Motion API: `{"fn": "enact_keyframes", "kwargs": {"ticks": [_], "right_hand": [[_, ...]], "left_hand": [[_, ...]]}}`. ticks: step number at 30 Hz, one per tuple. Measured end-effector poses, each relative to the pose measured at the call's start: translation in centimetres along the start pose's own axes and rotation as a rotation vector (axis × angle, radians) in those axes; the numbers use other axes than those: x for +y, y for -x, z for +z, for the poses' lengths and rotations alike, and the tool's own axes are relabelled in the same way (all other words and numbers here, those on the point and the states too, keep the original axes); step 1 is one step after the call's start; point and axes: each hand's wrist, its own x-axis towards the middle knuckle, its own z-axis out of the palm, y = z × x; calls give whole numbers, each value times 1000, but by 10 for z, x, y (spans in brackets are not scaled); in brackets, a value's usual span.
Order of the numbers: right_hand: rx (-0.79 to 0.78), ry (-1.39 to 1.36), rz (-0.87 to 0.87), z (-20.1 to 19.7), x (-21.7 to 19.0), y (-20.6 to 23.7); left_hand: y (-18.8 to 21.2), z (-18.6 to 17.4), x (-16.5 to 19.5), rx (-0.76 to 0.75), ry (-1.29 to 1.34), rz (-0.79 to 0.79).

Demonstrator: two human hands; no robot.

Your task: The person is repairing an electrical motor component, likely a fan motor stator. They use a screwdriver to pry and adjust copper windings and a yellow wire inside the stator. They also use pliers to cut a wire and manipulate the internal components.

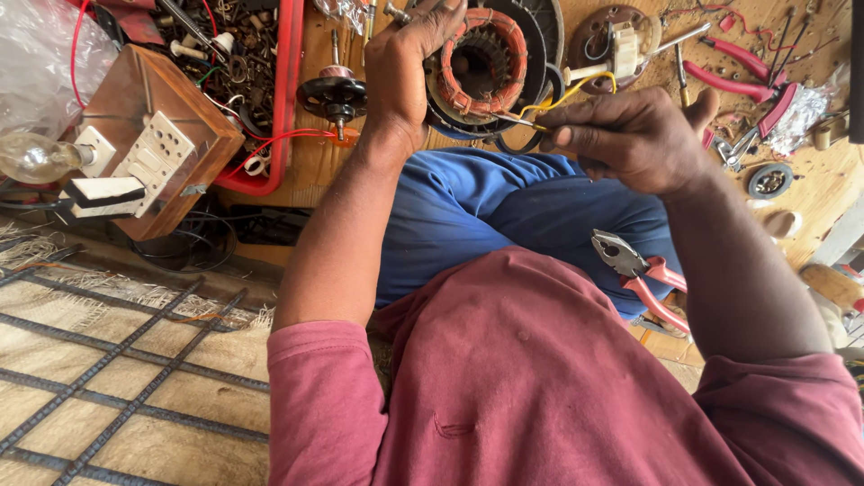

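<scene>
My left hand [407, 72] grips the rim of a round motor stator [481, 67] wound with copper-red wire, held over my knees. My right hand [630, 137] is closed on a thin metal tool [515, 118], whose tip touches the stator's lower edge beside a yellow wire [576, 90]. Red-handled pliers [641, 274] rest on my blue trousers under my right forearm.
A wooden switch board [148, 139] with sockets and a glass bulb [36, 157] stands at the left. Behind it is a red tray [283, 99] of metal scraps. A black rotor part [333, 94], more red pliers [742, 76] and small parts lie on the wooden bench. A woven mat [117, 360] covers the floor.
</scene>
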Motion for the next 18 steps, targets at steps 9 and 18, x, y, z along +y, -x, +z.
{"fn": "enact_keyframes", "kwargs": {"ticks": [9,18], "right_hand": [[18,108,320,-9,-38,-15],[-160,312,211,-33,-41,-41]], "left_hand": [[6,1,-3,39,-106,57],[7,2,-6,52,-49,50]]}}
